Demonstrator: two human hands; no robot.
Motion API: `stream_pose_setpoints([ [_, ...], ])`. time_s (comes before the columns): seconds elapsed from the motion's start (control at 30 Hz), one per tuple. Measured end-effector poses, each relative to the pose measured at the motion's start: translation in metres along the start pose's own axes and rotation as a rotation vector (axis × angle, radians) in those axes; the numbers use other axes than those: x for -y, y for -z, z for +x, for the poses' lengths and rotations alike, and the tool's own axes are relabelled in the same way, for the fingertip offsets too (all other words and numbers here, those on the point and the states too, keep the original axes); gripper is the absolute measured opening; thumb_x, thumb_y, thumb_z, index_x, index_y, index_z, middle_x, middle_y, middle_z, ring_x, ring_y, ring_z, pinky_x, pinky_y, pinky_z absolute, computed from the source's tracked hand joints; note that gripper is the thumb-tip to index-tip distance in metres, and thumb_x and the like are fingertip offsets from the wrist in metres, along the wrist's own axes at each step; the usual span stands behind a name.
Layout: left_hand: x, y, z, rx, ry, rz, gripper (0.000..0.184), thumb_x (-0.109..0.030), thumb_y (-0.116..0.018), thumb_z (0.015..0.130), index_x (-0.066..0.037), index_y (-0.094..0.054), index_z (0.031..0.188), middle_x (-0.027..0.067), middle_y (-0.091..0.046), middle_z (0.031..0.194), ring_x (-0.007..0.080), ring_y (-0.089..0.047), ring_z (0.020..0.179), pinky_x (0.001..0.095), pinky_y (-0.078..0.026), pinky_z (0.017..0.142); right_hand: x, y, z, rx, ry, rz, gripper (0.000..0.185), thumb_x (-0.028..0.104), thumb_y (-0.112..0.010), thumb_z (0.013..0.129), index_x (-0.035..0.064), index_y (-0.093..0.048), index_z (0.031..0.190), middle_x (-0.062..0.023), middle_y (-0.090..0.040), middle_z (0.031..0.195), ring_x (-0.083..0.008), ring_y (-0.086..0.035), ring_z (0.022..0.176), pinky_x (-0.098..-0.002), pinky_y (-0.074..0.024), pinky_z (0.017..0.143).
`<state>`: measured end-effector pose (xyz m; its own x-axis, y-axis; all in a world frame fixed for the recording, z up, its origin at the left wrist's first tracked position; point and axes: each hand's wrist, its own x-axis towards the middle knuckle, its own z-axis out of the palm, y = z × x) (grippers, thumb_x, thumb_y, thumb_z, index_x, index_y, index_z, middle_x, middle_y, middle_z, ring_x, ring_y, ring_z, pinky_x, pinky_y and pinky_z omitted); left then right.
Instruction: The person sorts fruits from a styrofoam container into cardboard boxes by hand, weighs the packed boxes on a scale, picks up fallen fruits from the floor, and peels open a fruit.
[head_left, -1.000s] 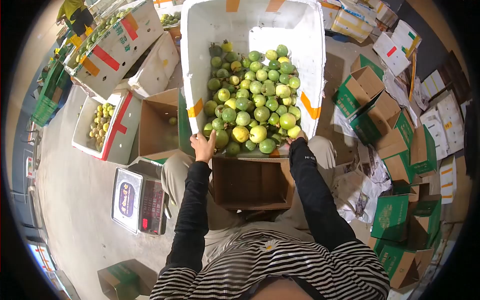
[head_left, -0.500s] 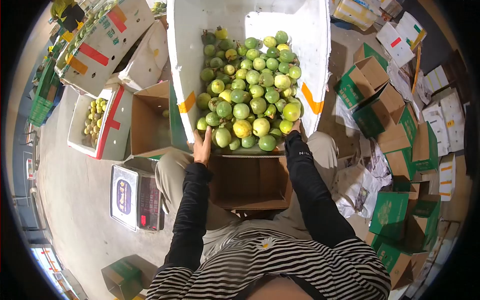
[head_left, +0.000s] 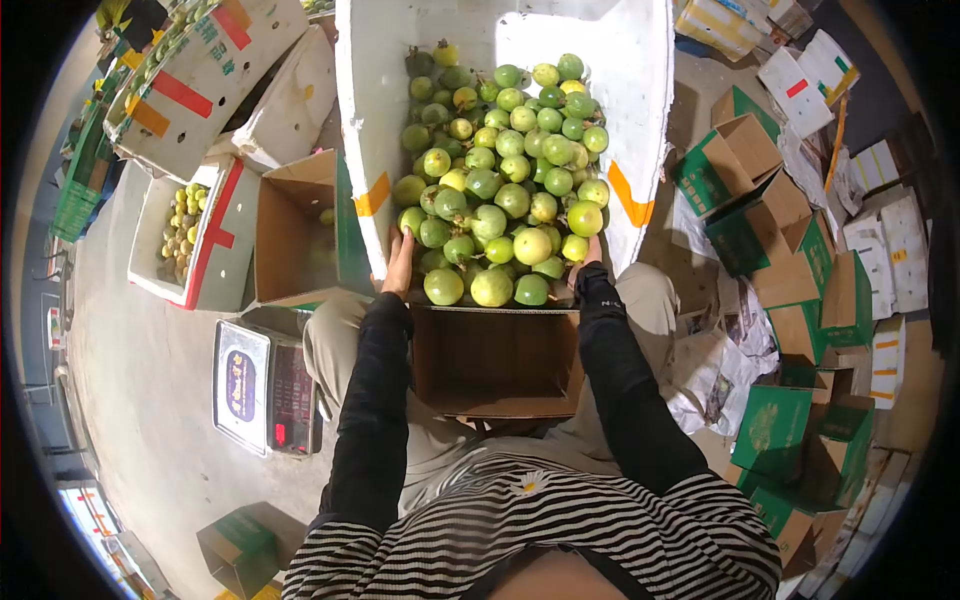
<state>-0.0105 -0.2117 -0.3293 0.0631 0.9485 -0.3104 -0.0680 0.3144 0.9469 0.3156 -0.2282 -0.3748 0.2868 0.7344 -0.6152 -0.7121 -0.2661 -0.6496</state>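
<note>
A large white foam box (head_left: 372,120) with orange tape stands in front of me, tilted, holding many green and yellowish round fruits (head_left: 513,200). At the fruits' near left edge is my left hand (head_left: 398,265), fingers stretched forward and apart from the thumb, palm side against the fruit. My right hand (head_left: 588,262) lies against the near right fruits; its fingers are partly hidden behind them, so its grip cannot be made out. Just below the fruit, between my knees, an empty brown carton (head_left: 497,362) lies open.
A scale (head_left: 265,388) stands on the floor at left. Behind it are an open carton (head_left: 295,228) and a foam box (head_left: 222,240) with small fruits. Green cartons (head_left: 775,430) and crumpled wrapping (head_left: 715,370) lie at right. Part of a person (head_left: 140,25) shows at top left.
Both hands have shifted slightly forward along the sides of the fruit. Several fruits near the front edge have rolled into different places. The whole view has moved a little.
</note>
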Motion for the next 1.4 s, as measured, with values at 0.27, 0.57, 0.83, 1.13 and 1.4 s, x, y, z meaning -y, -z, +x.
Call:
stream_pose_setpoints([
  [0.27,0.007,-0.001,0.050,0.432,0.252,0.030,0.074,-0.059,-0.025,0.083,-0.004,-0.023,0.131,0.0116,-0.029,0.132,0.0215,-0.032,0.119,0.0323,-0.026,0.099,0.010,-0.012,-0.014,0.082,-0.110,-0.044,0.042,0.043,-0.044,0.082,0.0131,-0.047,0.111,-0.0042,-0.055,0.107,-0.0200,-0.054,0.095,-0.0360,-0.0422,0.083],
  [0.57,-0.016,-0.011,0.031,0.440,0.318,-0.306,0.069,-0.053,-0.041,0.081,-0.006,-0.028,0.129,0.0115,-0.036,0.127,0.0212,-0.038,0.114,0.0337,-0.032,0.095,0.011,-0.012,-0.017,0.279,-0.139,-0.023,0.055,0.045,-0.046,0.080,0.0053,-0.042,0.118,-0.0064,-0.053,0.109,-0.0176,-0.052,0.097,-0.0313,-0.0407,0.085],
  [0.83,-0.029,-0.019,0.020,0.478,0.237,-0.240,0.056,-0.040,-0.043,0.083,-0.005,-0.034,0.125,0.0113,-0.041,0.123,0.0201,-0.040,0.112,0.0323,-0.032,0.094,0.018,-0.022,-0.039,0.808,-0.298,-0.103,0.062,0.046,-0.048,0.079,0.0016,-0.039,0.120,-0.0085,-0.052,0.111,-0.0190,-0.050,0.102,-0.0309,-0.0385,0.087],
  [1.13,-0.108,-0.061,-0.065,0.489,-0.199,0.116,0.042,-0.026,-0.046,0.086,-0.005,-0.039,0.121,0.0111,-0.046,0.119,0.0188,-0.042,0.110,0.0307,-0.032,0.093,0.061,-0.079,-0.130,1.143,0.375,-0.841,0.066,0.043,-0.059,0.072,-0.0024,-0.044,0.117,-0.0132,-0.049,0.115,-0.0216,-0.046,0.107,-0.0291,-0.0336,0.090],
  [1.4,-0.062,-0.040,-0.133,0.885,-0.230,0.851,0.038,-0.034,-0.048,0.083,0.001,-0.053,0.097,0.0174,-0.055,0.089,0.0292,-0.052,0.081,0.0322,-0.042,0.073,0.031,-0.045,-0.207,0.865,0.635,-1.180,0.030,0.023,-0.065,0.071,0.0048,-0.058,0.093,-0.0147,-0.057,0.096,-0.0259,-0.054,0.093,-0.0288,-0.0402,0.081],
])
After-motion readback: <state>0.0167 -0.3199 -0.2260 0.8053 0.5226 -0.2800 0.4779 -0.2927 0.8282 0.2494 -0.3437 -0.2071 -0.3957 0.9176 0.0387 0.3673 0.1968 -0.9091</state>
